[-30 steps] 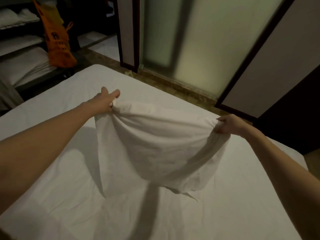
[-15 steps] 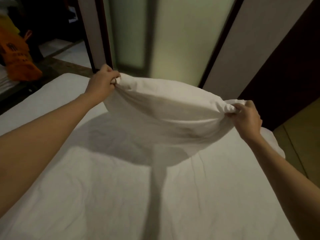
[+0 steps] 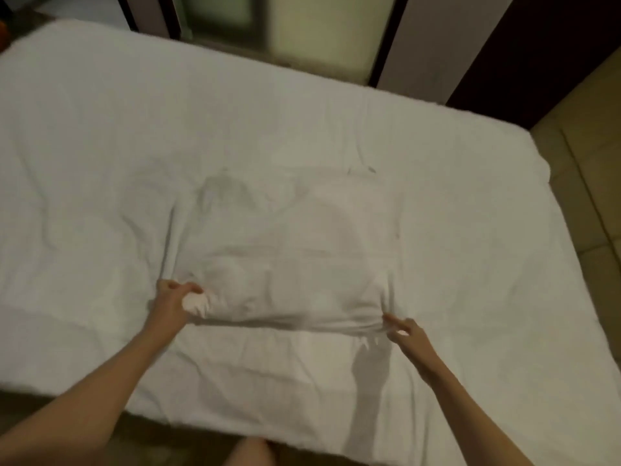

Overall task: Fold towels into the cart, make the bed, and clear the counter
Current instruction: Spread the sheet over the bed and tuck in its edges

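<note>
Fingers (image 3: 190, 289) of the left hand (image 3: 174, 302) curl tight around the near left corner of the white towel (image 3: 289, 260), bunching the cloth into a small knot, while the right hand (image 3: 405, 332) sits at the near right corner with fingers spread and loose, tips just touching the gathered fabric, nothing clearly pinched. Both bare forearms reach in from the bottom edge, and a bit of the person's leg shows between them. Towel lies flat and spread on the bed (image 3: 100, 163), roughly in the middle, its near edge bunched between the two hands and its far edge hard to pick out, white on white. Mattress cover is wrinkled all over, with creases running off to the left. Beyond the right side of the bed comes tan tiled floor (image 3: 584, 169). At the far side stand a frosted glass panel (image 3: 302, 25) in a dark frame and a dark door (image 3: 524, 45) toward the right, all blurred.
</note>
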